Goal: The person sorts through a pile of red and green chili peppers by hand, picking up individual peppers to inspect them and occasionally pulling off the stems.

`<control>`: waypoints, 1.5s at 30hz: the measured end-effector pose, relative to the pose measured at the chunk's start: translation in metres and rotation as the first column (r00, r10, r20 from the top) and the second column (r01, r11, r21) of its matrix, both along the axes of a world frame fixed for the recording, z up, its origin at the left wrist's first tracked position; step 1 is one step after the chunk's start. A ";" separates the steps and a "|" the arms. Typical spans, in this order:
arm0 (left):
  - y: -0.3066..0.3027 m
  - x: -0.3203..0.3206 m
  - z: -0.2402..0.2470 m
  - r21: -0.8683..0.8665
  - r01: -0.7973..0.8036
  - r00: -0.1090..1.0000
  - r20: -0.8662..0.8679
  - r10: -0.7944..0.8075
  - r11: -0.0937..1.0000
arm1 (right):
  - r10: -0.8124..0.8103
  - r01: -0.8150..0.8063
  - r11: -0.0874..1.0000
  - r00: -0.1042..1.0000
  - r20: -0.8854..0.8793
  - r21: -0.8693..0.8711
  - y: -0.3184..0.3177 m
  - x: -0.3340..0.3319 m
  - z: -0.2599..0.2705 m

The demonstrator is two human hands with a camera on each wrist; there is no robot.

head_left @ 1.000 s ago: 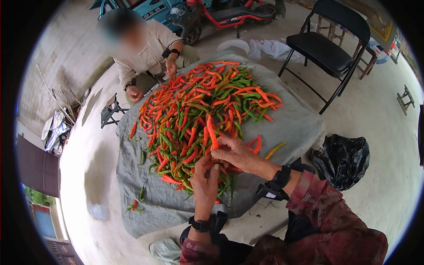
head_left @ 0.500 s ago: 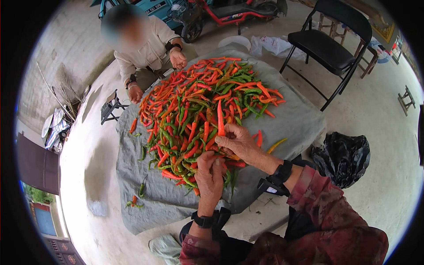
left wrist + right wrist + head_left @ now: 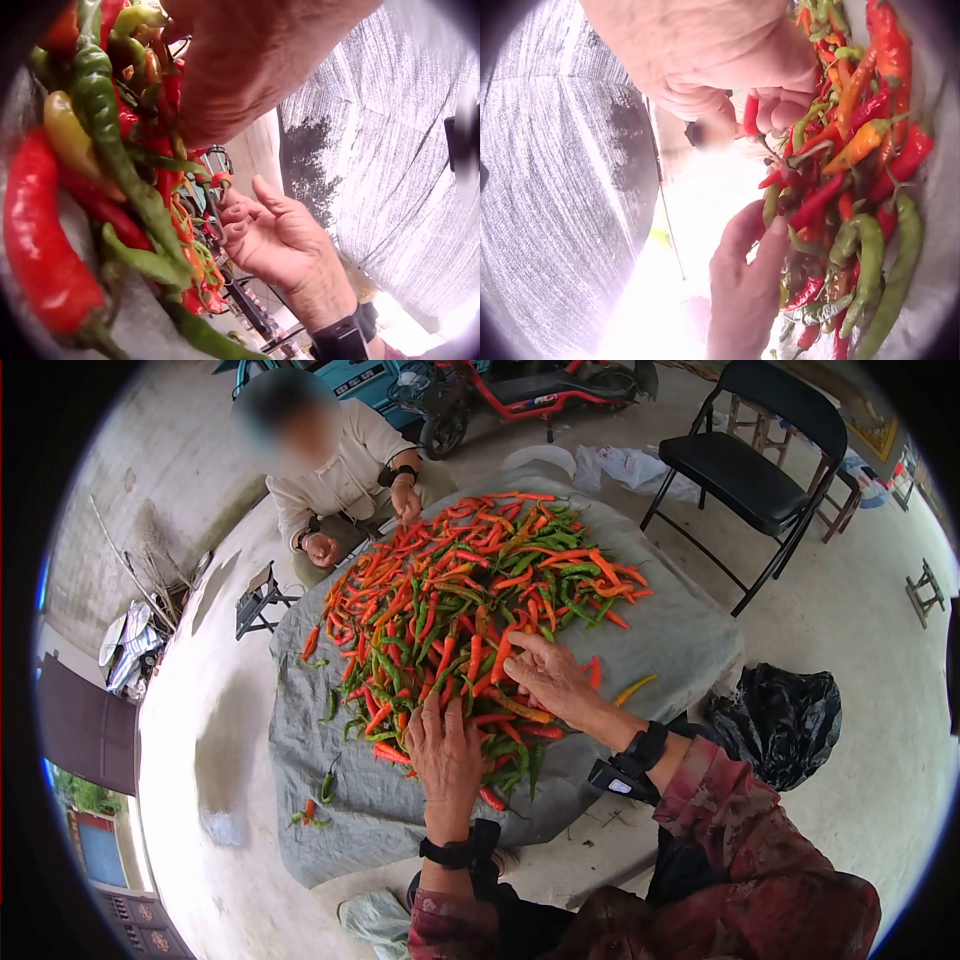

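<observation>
A large heap of red, green and orange chili peppers [image 3: 400, 610] covers a grey cloth [image 3: 690, 630]. My left hand [image 3: 445, 755] lies palm down on the heap's near side, its fingers extended over the peppers. To its right, my right hand [image 3: 553, 678] pinches a red chili pepper [image 3: 502, 657] low over the heap. The right wrist view shows that pepper's red end [image 3: 751, 115] and thin stem by the curled fingers. There my left hand [image 3: 746, 277] reaches its thumb and forefinger in among the peppers. A yellow chili [image 3: 633, 690] lies apart on the right.
Across the heap sits another person [image 3: 335, 470], both hands near its far edge. A black folding chair [image 3: 740, 480] stands at the back right, and a black plastic bag [image 3: 775, 725] lies on the floor at right. Behind is a red scooter [image 3: 530, 400]; a small stool [image 3: 262, 600] stands at left.
My left hand has spread from a pinching shape onto the heap. My right hand has lowered the red chili pepper, which stood upright before. The other person's hands have shifted.
</observation>
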State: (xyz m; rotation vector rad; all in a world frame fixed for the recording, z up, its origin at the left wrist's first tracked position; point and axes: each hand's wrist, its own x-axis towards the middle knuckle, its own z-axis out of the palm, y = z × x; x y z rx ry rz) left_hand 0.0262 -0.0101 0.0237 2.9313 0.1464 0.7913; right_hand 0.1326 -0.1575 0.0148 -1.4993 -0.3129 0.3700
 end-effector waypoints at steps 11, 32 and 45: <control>0.010 0.000 0.005 -0.200 0.107 0.981 0.181 -0.071 0.974 | 0.306 -0.258 0.945 0.914 0.267 -0.201 0.002 -0.003 -0.010; -0.015 -0.004 -0.004 -0.793 0.223 0.972 0.222 -0.073 0.566 | 0.324 -0.287 0.944 0.892 0.314 -0.160 0.005 -0.011 0.001; -0.021 0.002 -0.001 -0.790 0.246 0.956 0.294 -0.004 0.561 | 0.283 -0.139 0.903 0.905 -0.317 0.407 -0.007 0.006 0.006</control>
